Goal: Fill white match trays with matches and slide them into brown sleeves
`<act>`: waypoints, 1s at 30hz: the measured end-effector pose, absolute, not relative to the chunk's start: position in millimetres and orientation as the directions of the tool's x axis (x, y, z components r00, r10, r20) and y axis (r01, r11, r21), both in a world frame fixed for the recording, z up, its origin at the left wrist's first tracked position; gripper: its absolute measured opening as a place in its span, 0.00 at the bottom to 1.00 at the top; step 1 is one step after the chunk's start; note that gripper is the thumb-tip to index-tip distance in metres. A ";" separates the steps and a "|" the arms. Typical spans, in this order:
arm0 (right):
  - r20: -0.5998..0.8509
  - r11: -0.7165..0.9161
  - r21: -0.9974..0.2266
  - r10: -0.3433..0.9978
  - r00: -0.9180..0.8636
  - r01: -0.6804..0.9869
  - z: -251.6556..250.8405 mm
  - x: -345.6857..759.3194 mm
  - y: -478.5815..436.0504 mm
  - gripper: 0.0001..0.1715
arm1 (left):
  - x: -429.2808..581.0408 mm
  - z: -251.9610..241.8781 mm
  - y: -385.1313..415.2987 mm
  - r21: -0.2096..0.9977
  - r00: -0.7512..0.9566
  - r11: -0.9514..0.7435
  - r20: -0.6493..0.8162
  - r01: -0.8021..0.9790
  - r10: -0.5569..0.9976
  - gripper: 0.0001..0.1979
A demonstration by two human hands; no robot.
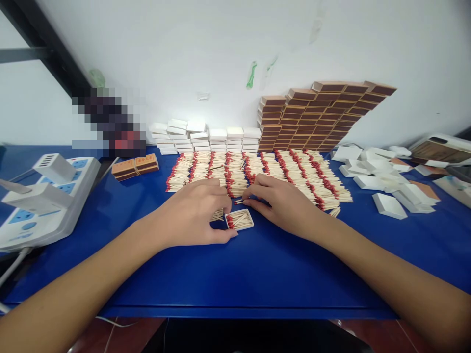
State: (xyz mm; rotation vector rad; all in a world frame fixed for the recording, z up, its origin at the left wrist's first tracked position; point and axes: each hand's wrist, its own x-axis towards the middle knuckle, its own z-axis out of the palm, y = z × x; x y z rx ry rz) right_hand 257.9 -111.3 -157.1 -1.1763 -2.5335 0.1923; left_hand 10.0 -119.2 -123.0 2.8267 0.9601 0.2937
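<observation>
A small white matchbox tray [251, 224] lies on the blue table, with red-headed matches [239, 219] inside. My left hand [195, 213] curls around its left end, thumb at the near edge and fingers at the far side. Just beyond the tray, my right hand [279, 203] pinches a match or two [239, 201] between thumb and fingers; the exact number is hard to see. Both hands rest in front of wide rows of loose matches [253, 164], their red heads lined up in bands. Part of these rows is hidden by my hands.
Stacked white trays [217, 137] and a tall pile of brown matchboxes [312, 117] stand against the wall. Loose white trays [390, 206] lie right, near a phone [441, 147]. At left are bundled matchboxes [135, 166] and a power strip [51, 220].
</observation>
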 end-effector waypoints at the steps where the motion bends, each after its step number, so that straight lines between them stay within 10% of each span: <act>1: 0.252 0.652 -0.268 0.758 -0.601 0.709 -157.9 258.2 -110.8 0.09 | 9.9 -123.3 -119.2 0.196 0.778 -0.787 0.139 0.585 0.613 0.15; 30: 0.311 0.687 -0.287 0.726 -0.614 0.667 -163.0 264.3 -106.6 0.12 | 9.1 -123.8 -119.8 0.186 0.775 -0.790 0.162 0.584 0.610 0.15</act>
